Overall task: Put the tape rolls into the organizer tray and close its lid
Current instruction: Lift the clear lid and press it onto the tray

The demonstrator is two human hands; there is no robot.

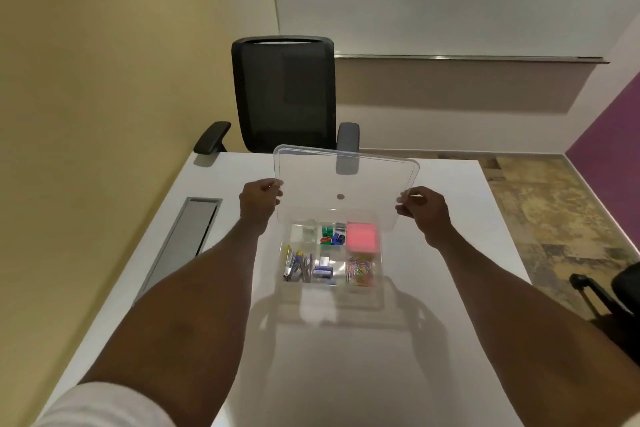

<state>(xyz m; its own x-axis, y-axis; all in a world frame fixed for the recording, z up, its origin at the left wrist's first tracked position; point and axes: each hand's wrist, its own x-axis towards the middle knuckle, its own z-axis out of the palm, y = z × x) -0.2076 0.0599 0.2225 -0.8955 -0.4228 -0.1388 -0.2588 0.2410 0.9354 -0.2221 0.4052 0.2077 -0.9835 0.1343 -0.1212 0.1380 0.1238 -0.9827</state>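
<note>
A clear plastic organizer tray [380, 274] sits on the white table, its compartments holding stationery. The far-left compartment holds clear tape rolls [304, 233]; a pink sticky-note pad [362, 236] fills the far-right one. A transparent lid [343, 180] hangs tilted above the tray's far side, off the rim. My left hand [258, 203] pinches the lid's left edge. My right hand [424, 210] pinches its right edge.
The white table [346, 357] has a grey cable slot [183, 246] along its left side. A black office chair [285, 94] stands at the table's far edge. Another black chair part [616, 291] shows at the right, over a patterned floor.
</note>
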